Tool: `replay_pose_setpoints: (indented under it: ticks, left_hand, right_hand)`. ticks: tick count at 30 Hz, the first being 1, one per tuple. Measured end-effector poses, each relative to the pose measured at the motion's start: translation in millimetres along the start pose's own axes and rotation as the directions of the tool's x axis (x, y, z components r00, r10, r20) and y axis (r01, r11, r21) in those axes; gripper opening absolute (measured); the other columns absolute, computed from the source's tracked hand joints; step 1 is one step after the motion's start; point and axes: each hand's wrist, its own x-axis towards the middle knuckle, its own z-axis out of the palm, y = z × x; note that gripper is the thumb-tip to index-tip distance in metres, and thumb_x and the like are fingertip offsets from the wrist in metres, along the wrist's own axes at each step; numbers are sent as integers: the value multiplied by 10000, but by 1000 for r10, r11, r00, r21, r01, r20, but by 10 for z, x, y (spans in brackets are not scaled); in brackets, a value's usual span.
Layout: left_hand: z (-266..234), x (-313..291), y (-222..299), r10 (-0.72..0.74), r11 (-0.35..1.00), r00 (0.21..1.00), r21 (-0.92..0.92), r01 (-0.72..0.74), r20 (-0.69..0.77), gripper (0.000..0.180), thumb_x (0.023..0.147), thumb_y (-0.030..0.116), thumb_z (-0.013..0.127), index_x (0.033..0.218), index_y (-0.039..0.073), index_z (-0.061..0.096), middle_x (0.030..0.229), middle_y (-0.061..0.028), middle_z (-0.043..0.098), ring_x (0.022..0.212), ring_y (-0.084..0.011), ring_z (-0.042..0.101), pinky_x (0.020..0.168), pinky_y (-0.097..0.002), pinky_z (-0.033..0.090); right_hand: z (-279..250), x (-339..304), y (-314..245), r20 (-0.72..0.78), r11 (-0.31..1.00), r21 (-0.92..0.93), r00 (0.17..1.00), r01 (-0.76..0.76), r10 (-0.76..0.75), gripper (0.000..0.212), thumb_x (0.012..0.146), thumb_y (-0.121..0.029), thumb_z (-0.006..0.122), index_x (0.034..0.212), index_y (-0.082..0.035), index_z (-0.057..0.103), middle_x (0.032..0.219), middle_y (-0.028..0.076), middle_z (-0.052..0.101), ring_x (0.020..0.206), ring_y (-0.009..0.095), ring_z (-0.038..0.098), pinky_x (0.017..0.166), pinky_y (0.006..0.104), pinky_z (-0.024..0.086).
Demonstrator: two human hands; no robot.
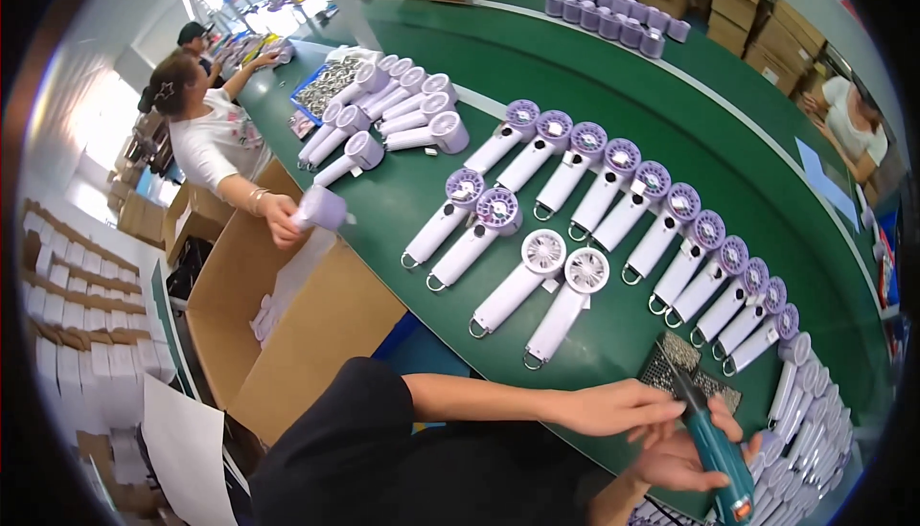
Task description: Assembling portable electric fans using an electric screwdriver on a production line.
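My right hand [678,461] is wrapped round a teal electric screwdriver [721,454], whose dark nose slants up and to the left. Just beside that nose, my left hand [618,409] reaches in from the left, its fingers loosely extended and nothing visible in them. Under the driver's tip lies a dark tray [655,375] with a heap of small metal pieces, probably screws. Closest beyond my hands are two white handheld fans [561,323] with their blades facing up. Past them lie two lilac-headed handheld fans [450,239].
A long row of lilac-headed fans [652,186] crosses the green bench [383,239]. More fans [800,440] are piled at right. A co-worker's hand [280,219] holds a lilac fan [321,208] above an open carton [316,325]. A blue bin [331,85] of metal parts stands farther off.
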Motion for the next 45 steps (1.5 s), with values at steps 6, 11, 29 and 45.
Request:
replay_pose_setpoints:
  ticks: [6, 11, 29, 45]
  left_hand:
    - [-493, -533, -16, 503, 582, 740, 808, 92, -447, 149, 891, 135, 709, 935, 24, 620, 803, -96, 609, 738, -249, 611, 669, -343, 492]
    - [-767, -824, -315, 416, 448, 675, 783, 430, -609, 388, 853, 207, 742, 1103, 7, 523, 1003, -182, 564, 871, -351, 599, 735, -421, 491]
    - [-851, -456, -188, -4, 662, 553, 412, 626, -833, 496, 851, 331, 767, 1082, -55, 558, 864, -154, 681, 756, -230, 670, 694, -350, 513]
    - [-645, -203, -563, -204, 948, 819, -316, 30, -535, 465, 978, 80, 588, 1377, -10, 366, 1233, -178, 622, 1064, -270, 663, 857, -372, 565]
  right_hand:
    - [-321, 470, 71, 94, 999, 12, 995, 34, -35, 684, 973, -665, 351, 1299, -64, 335, 761, 71, 471, 689, 200, 467, 677, 395, 461]
    - [-402, 601, 88, 248, 993, 116, 968, -4, -25, 728, 955, -650, 434, 1372, -69, 299, 723, 98, 448, 615, 197, 463, 438, 303, 446]
    - [3, 585, 367, 367, 984, -138, 917, -115, 158, 200, 953, -196, 453, 914, -8, 399, 636, 125, 476, 375, 217, 470, 368, 377, 476]
    - [-40, 589, 597, 365, 978, -122, 909, -167, 201, 272, 942, -164, 548, 1075, -35, 349, 645, 130, 495, 381, 223, 485, 374, 382, 481]
